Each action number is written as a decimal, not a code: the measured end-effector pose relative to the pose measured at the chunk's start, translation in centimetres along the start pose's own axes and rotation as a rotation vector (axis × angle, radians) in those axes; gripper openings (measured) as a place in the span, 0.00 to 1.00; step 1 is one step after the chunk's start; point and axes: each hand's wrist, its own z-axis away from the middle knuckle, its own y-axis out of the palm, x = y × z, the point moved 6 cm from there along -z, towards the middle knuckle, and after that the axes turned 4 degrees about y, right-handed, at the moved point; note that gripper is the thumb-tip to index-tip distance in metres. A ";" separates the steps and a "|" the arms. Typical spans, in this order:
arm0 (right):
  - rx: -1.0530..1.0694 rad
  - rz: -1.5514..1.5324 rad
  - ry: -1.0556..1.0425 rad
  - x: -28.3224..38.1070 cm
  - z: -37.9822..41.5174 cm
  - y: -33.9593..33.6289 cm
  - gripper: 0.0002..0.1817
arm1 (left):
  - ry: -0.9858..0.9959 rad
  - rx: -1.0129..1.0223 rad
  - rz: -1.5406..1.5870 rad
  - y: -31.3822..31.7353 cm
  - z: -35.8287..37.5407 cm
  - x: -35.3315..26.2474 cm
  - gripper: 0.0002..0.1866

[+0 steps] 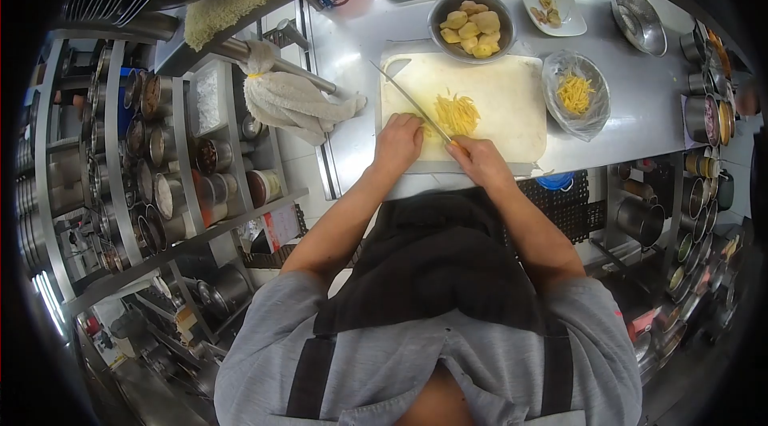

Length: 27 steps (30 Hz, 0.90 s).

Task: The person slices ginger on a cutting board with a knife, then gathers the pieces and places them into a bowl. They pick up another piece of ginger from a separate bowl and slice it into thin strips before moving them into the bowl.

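My right hand (486,162) is closed around the orange handle of a kitchen knife (408,96). The long blade points up and left across a pale cutting board (520,106). Just left of the blade, my left hand (398,142) presses curled fingers on the board over a yellow piece of potato, mostly hidden beneath the fingertips. To the right of the blade lies a loose pile of thin yellow potato strips (458,114). Behind the board, a metal bowl (438,44) holds several peeled potatoes (472,26).
Right of the board stands a bowl lined with clear plastic (598,110), containing yellow strips (574,94). A white square dish (574,20) holds small brownish pieces. Farther right is a tilted metal bowl (640,18). A towel (276,94) hangs at the left; pot-filled shelves (164,242) flank the counter.
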 end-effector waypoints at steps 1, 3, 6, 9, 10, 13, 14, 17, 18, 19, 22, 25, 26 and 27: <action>0.000 -0.010 0.023 -0.3 0.5 -0.2 0.13 | 0.001 -0.002 0.003 0.0 0.1 0.3 0.03; 0.005 -0.006 0.060 -0.4 1.7 -0.6 0.13 | -0.053 -0.042 0.015 -0.2 0.3 1.3 0.04; 0.019 -0.004 0.081 -0.2 3.0 -0.3 0.13 | -0.011 0.016 -0.005 0.1 0.2 1.4 0.04; 0.029 -0.012 0.089 -0.2 3.4 0.2 0.13 | 0.009 0.027 0.004 0.1 0.0 1.3 0.03; 0.037 -0.022 0.110 -0.4 3.5 0.4 0.13 | 0.012 0.031 0.004 0.2 0.0 1.3 0.03; 0.042 -0.042 0.130 -0.6 3.3 0.6 0.13 | 0.034 0.020 -0.004 0.1 0.0 1.3 0.03; 0.042 -0.043 0.129 -0.5 3.2 0.6 0.13 | 0.039 0.014 -0.007 0.1 0.0 1.3 0.02; 0.052 -0.031 0.144 -0.5 3.0 0.6 0.14 | 0.049 0.001 -0.008 0.2 0.0 1.3 0.03; 0.040 -0.037 0.124 -0.5 2.8 0.8 0.14 | 0.055 -0.009 -0.007 0.2 0.0 1.3 0.03; 0.029 -0.043 0.106 -0.4 2.6 1.0 0.14 | 0.052 -0.007 -0.008 0.2 0.1 1.3 0.03; -0.004 -0.001 0.052 0.3 0.4 1.8 0.14 | 0.072 -0.013 -0.013 0.3 0.1 1.3 0.01; -0.031 -0.022 0.044 0.5 -0.2 1.8 0.14 | 0.096 0.002 -0.031 0.2 -0.2 1.3 0.02; -0.039 -0.016 0.041 0.3 -0.1 1.6 0.14 | 0.084 0.011 -0.036 0.3 -0.2 1.2 0.02; -0.056 -0.001 0.033 0.0 0.2 1.1 0.14 | 0.071 0.019 -0.040 0.4 -0.2 1.2 0.02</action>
